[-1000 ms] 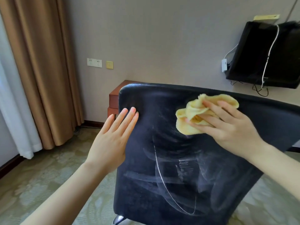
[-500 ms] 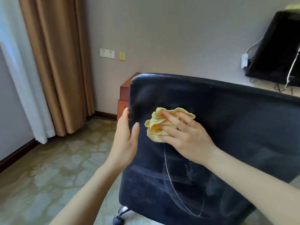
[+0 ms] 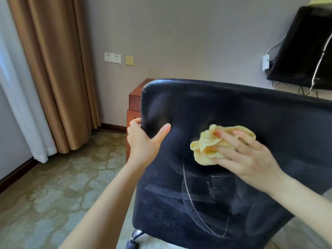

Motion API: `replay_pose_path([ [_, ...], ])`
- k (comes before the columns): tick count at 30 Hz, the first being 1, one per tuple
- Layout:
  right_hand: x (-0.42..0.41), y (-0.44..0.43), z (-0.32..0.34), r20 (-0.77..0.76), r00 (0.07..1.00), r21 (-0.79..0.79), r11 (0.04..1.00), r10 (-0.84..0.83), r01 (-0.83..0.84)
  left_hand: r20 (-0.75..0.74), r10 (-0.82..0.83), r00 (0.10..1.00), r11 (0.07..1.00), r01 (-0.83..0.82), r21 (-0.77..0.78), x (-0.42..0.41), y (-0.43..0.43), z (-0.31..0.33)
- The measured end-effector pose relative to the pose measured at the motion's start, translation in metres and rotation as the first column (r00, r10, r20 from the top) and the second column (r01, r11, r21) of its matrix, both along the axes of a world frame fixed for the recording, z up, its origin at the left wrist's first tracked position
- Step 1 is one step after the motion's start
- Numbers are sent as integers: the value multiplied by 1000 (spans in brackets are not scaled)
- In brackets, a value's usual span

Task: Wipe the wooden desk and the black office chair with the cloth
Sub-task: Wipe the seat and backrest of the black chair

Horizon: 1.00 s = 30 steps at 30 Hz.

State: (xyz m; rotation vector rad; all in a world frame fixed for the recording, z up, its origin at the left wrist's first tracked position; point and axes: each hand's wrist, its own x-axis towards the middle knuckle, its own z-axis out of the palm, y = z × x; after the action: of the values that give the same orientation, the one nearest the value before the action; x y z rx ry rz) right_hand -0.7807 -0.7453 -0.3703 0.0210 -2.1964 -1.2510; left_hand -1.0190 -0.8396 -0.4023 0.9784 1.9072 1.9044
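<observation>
The black office chair fills the middle and right, its backrest turned toward me and streaked with wipe marks. My left hand grips the backrest's left edge, fingers curled behind it and thumb lying on the back. My right hand presses a crumpled yellow cloth flat against the upper middle of the backrest with straight fingers. The wooden desk shows only as a reddish-brown corner behind the chair's left side.
Brown curtains and a white sheer hang at the left. Patterned carpet covers the floor. A black wall-mounted screen with cables hangs at upper right. Wall sockets sit above the desk. A chair caster shows at the bottom.
My left hand went from lying flat on the backrest to gripping its left edge. My right hand swept the cloth left across the backrest, then back toward the middle.
</observation>
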Motion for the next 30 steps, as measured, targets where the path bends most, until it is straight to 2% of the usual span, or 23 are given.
replay_pose_path([
  [4,-32,-9,29,-214,975,59,997,66,-55,6,-52,999,998,53,-38,-8,-1,2],
  [7,-59,-16,25,-404,910,4,994,99,-106,24,-75,997,995,76,-64,-9,-1,3],
  [10,-74,-13,7,-459,886,-19,996,66,-84,28,-76,997,994,78,-82,-9,-1,3],
  [15,-83,-7,-30,-398,917,-71,996,13,-45,24,-43,999,996,45,-83,-9,1,3],
  [20,-67,-12,-71,-180,983,-178,983,15,-48,15,-9,1000,998,10,-68,-8,0,0],
  [25,-27,-7,-101,15,1000,-261,965,13,-9,6,-11,1000,995,12,-95,-9,-2,2],
  [28,9,3,-114,36,998,-258,964,-58,65,-18,-2,1000,994,0,-111,-10,-2,1],
  [30,33,10,-115,-26,992,-262,959,-121,110,-40,6,999,993,-10,-119,-10,-2,2],
])
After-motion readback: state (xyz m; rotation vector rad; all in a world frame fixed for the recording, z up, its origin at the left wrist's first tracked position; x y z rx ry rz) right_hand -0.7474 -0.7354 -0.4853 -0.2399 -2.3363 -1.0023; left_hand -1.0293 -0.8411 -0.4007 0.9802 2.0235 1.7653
